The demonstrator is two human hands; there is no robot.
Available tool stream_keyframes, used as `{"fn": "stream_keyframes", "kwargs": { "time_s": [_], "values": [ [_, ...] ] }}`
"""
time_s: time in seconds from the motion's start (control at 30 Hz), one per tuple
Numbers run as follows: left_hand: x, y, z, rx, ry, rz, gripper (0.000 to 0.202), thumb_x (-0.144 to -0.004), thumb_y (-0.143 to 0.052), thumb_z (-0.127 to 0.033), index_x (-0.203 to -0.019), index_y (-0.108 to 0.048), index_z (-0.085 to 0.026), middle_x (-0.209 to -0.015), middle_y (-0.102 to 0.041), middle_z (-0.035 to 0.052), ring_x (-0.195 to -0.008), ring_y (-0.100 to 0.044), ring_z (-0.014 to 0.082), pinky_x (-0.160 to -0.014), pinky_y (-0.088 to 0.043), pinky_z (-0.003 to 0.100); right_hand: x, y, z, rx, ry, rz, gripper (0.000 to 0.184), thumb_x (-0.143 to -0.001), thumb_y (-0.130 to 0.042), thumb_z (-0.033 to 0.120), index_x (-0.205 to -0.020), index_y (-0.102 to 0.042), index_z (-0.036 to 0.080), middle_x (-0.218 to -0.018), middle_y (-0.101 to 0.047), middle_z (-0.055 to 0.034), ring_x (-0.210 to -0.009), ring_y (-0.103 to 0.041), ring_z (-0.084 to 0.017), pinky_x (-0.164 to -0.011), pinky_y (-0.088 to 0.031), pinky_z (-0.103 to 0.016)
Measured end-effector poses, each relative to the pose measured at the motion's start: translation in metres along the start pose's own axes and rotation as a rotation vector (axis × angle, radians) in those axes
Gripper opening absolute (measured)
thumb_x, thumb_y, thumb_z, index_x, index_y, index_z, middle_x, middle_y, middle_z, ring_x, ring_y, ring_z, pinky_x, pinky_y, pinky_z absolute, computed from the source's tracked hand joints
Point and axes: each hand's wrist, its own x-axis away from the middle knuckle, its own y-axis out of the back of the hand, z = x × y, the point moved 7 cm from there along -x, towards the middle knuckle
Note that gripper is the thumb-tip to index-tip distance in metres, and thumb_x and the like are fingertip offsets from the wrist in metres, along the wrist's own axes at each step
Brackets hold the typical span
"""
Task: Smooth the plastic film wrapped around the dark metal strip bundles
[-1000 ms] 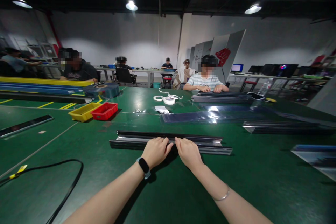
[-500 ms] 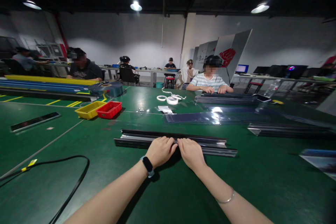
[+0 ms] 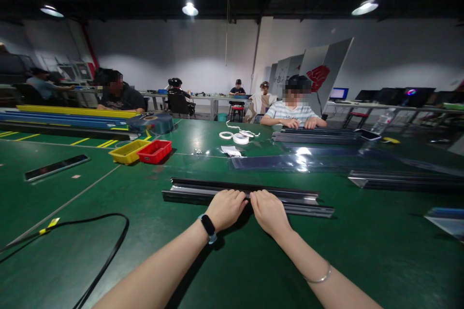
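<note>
A long black channel profile (image 3: 195, 196) lies lengthwise across the green table in front of me, its trough facing up and its inside pale and shiny. My left hand (image 3: 227, 208) is closed over its near wall, just left of the middle, with the fingertips inside the trough. Close beside it, my right hand (image 3: 268, 212) grips the same wall slightly to the right, thumbs almost touching. What the fingertips press on inside the trough is hidden by my hands.
A clear plastic strip (image 3: 268, 162) and white tape rolls (image 3: 240, 139) lie beyond the profile. Yellow (image 3: 126, 152) and red bins (image 3: 155, 151) stand left, near a phone (image 3: 57, 167) and a black cable (image 3: 123, 231). More profiles (image 3: 402, 179) lie right. A co-worker (image 3: 293, 106) sits opposite.
The whole view has shifted slightly, so everything appears a little further right. Both hands keep their places on the channel profile, with hardly any finger movement visible.
</note>
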Motion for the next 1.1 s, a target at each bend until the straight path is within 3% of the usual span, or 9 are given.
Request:
{"fn": "stream_keyframes", "kwargs": {
  "time_s": [0.2,0.47,0.8,1.1],
  "values": [
    [0.001,0.004,0.003,-0.015,0.064,-0.034,0.027,-0.089,-0.027,-0.03,-0.077,-0.048,-0.018,-0.07,-0.056,0.0028,-0.068,-0.052,0.0162,-0.062,-0.037,0.03,0.001,0.004,-0.001,0.006,-0.027,-0.019,0.038,-0.089,-0.026,0.024,-0.063,-0.052,0.017,-0.063,-0.055,-0.0033,-0.065,-0.048,-0.012,-0.067,-0.027,-0.025],
    [0.001,0.001,0.009,-0.043,0.124,-0.036,0.034,-0.088,-0.028,-0.035,-0.072,-0.051,-0.017,-0.067,-0.056,0.004,-0.066,-0.052,0.0158,-0.06,-0.037,0.028,-0.004,-0.005,-0.003,0.06,-0.033,0.02,0.041,-0.089,-0.026,0.028,-0.065,-0.056,0.016,-0.059,-0.057,-0.0034,-0.058,-0.05,-0.011,-0.055,-0.024,-0.025],
    [0.001,0.003,0.011,-0.058,0.168,-0.062,0.041,-0.088,-0.027,-0.036,-0.066,-0.055,-0.017,-0.064,-0.058,0.0047,-0.062,-0.054,0.0158,-0.057,-0.037,0.028,0.001,0.006,-0.002,-0.038,-0.048,-0.045,0.037,-0.088,-0.031,0.029,-0.065,-0.057,0.017,-0.065,-0.058,-0.0036,-0.07,-0.05,-0.012,-0.07,-0.029,-0.025],
    [0.001,0.012,0.009,-0.034,0.163,-0.101,0.038,-0.088,-0.028,-0.033,-0.066,-0.054,-0.017,-0.063,-0.058,0.0047,-0.065,-0.053,0.0159,-0.062,-0.037,0.029,-0.001,0.0,0.0,-0.034,-0.034,0.067,0.04,-0.09,-0.023,0.028,-0.073,-0.058,0.018,-0.064,-0.06,-0.0019,-0.063,-0.054,-0.01,-0.059,-0.03,-0.021]
  ]
}}
